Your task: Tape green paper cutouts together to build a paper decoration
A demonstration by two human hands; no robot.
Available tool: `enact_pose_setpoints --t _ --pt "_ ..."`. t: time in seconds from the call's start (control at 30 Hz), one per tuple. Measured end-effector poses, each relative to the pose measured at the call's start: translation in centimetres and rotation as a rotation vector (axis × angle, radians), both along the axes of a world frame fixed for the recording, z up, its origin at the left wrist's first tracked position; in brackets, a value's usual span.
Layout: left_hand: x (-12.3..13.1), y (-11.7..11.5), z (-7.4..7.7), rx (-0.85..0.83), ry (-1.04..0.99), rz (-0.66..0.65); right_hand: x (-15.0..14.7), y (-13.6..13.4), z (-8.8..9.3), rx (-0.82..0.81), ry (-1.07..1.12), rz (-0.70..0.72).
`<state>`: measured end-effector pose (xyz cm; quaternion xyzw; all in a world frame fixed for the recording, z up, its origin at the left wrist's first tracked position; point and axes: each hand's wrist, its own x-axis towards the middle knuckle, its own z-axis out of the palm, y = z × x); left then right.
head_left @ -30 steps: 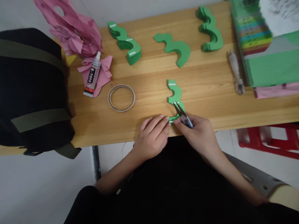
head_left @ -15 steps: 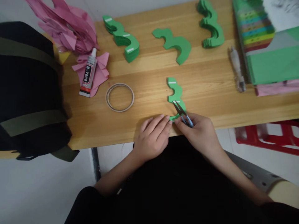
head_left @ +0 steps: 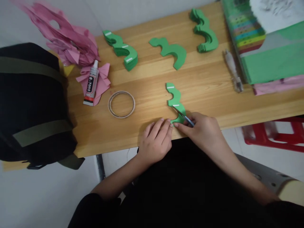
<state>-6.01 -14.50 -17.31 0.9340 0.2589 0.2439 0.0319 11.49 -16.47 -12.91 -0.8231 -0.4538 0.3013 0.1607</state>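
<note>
A wavy green paper cutout (head_left: 181, 110) with white strips across it lies near the table's front edge. My left hand (head_left: 155, 139) rests flat on the wood, fingers stretched out, its fingertips at the cutout's lower end. In my right hand (head_left: 201, 128) is a small pair of scissors (head_left: 188, 120) with bluish handles. Their dark blades lie over the cutout, tips beside the middle white strip, and look nearly edge-on. The right thumb and fingertips touch down by the cutout's lower part. What lies beneath the fingers is hidden.
Behind are stacked green cutouts with white strips (head_left: 130, 60), other green cutouts (head_left: 179, 53) and another stack (head_left: 209, 41). A tape roll (head_left: 134, 105), glue tube (head_left: 91, 84), pink paper (head_left: 83, 44) and black bag (head_left: 35, 107) are left. A pen (head_left: 232, 69) and green packs (head_left: 273, 63) lie right.
The camera view has shifted a little. The scissors' blades, seen spread apart before, now appear as one narrow line. The left hand stays at the cutout's lower end.
</note>
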Motion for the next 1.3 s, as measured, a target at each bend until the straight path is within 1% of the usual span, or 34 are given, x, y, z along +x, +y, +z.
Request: enact_pose_setpoints --t 0.07,0.13,0.2,0.23,0.3,0.37,0.43,0.5,0.6,0.73,0.87,0.97,1.07,1.13,1.2,1.3 --pt "0.0 0.1 0.3 -0.055 -0.018 0.008 0.9 -0.1 0.0 -0.02 0.01 0.007" --pt "0.1 0.3 0.7 -0.167 -0.054 0.031 1.9 -0.4 0.0 -0.014 0.08 0.026" --pt "0.3 0.7 1.2 -0.302 -0.104 0.063 3.1 -0.9 -0.2 0.038 0.14 0.041" --pt "0.6 1.0 1.4 -0.361 -0.133 0.08 3.7 -1.1 -0.3 0.078 0.126 0.029" --pt "1.1 1.6 1.8 -0.443 -0.174 0.113 5.1 -1.3 -0.8 0.158 -0.024 -0.051" --pt "1.6 2.2 2.1 -0.458 -0.157 0.144 6.5 -1.2 -1.4 0.202 -0.243 -0.133" --pt "2.0 2.6 2.2 -0.444 -0.103 0.159 7.5 -0.7 -1.9 0.218 -0.378 -0.124" --pt "2.2 2.7 2.2 -0.449 -0.065 0.154 8.0 -0.2 -2.2 0.241 -0.43 -0.044" --pt "2.1 2.6 1.8 -0.447 -0.078 0.162 8.0 0.6 -2.0 0.267 -0.501 0.082" --pt "2.4 2.1 1.3 -0.393 -0.11 0.222 7.8 1.7 -1.3 0.178 -0.585 0.171" --pt "3.2 2.2 1.2 -0.384 -0.114 0.271 7.9 2.9 -1.1 0.148 -0.59 0.217" --pt "3.8 2.7 1.2 -0.389 -0.093 0.286 8.4 3.7 -0.9 0.122 -0.57 0.215" --pt "4.1 3.4 1.5 -0.417 -0.053 0.281 9.0 4.7 -0.2 0.108 -0.503 0.238" --pt "4.2 3.8 1.8 -0.459 -0.027 0.27 9.3 6.0 0.7 0.129 -0.402 0.259" --pt "4.4 4.3 2.3 -0.518 0.01 0.251 9.5 8.0 1.5 0.141 -0.278 0.262" --pt "4.6 4.8 3.1 -0.613 0.064 0.227 9.3 11.5 2.2 0.139 -0.215 0.233"
